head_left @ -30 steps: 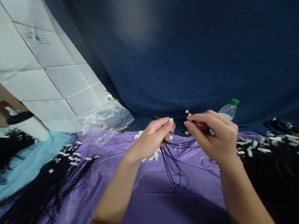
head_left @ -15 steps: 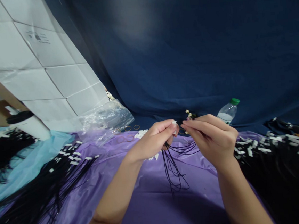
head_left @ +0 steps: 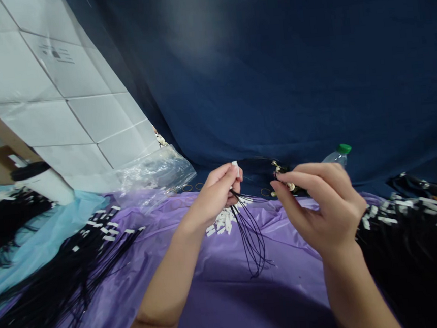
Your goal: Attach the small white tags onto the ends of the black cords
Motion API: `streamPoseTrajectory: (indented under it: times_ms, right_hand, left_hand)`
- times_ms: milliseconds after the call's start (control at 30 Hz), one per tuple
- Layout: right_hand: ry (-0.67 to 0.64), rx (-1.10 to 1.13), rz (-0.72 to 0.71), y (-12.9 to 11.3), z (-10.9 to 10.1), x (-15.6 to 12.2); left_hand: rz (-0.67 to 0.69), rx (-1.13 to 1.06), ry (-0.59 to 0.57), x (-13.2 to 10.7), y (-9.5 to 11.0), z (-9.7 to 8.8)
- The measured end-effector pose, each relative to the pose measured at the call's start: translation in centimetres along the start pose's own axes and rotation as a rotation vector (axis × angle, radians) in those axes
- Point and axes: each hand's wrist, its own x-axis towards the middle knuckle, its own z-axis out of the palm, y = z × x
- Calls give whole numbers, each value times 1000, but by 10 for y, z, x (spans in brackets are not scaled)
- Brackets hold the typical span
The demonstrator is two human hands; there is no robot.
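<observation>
My left hand is closed on a bundle of thin black cords. At its thumb and fingertips shows a small white tag. The loose cords hang in loops below that hand over the purple sheet. To the right, my right hand has its thumb and index fingertips close together in a pinch. Anything between them is too thin or dark to make out. A faint dark line arcs from the white tag toward these fingertips. Just behind them are small cream flower-like pieces.
White tag pieces lie on the purple sheet. Tagged black cords are piled left, more right. A green-capped bottle, a lidded cup and clear plastic film stand behind, before a blue curtain.
My left hand has moved left and slightly up with the cords and tag. My right hand has shifted a little right, widening the gap between the hands and uncovering more white pieces.
</observation>
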Motion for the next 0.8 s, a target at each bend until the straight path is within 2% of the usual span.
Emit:
streamPoseTrajectory:
  times_ms: [33, 167, 233, 400, 500, 567, 633, 700, 800]
  right_hand:
    - [-90, 84, 29, -2, -3, 0]
    - [-593, 349, 229, -3, -3, 0]
    - [-693, 385, 285, -1, 4, -1]
    - [-715, 466, 358, 5, 18, -2]
    - [-692, 631, 529, 11, 21, -4]
    - [-648, 866, 688, 18, 23, -5]
    - [-583, 1161, 811, 25, 24, -6]
    - [-475, 1407, 873, 33, 25, -5]
    - [-289, 1562, 899, 42, 26, -4]
  left_hand:
    - [23, -24, 37, 1, 0, -1]
    - [57, -78, 166, 3, 1, -1]
    - [53, -100, 187, 2, 2, -1]
    - [47, -124, 202, 2, 3, 0]
    - [47, -124, 196, 3, 1, -2]
    - [46, -125, 199, 4, 0, -2]
    - [44, -122, 209, 5, 0, -3]
    - [48, -110, 220, 5, -1, -2]
    - [64, -77, 223, 6, -1, -1]
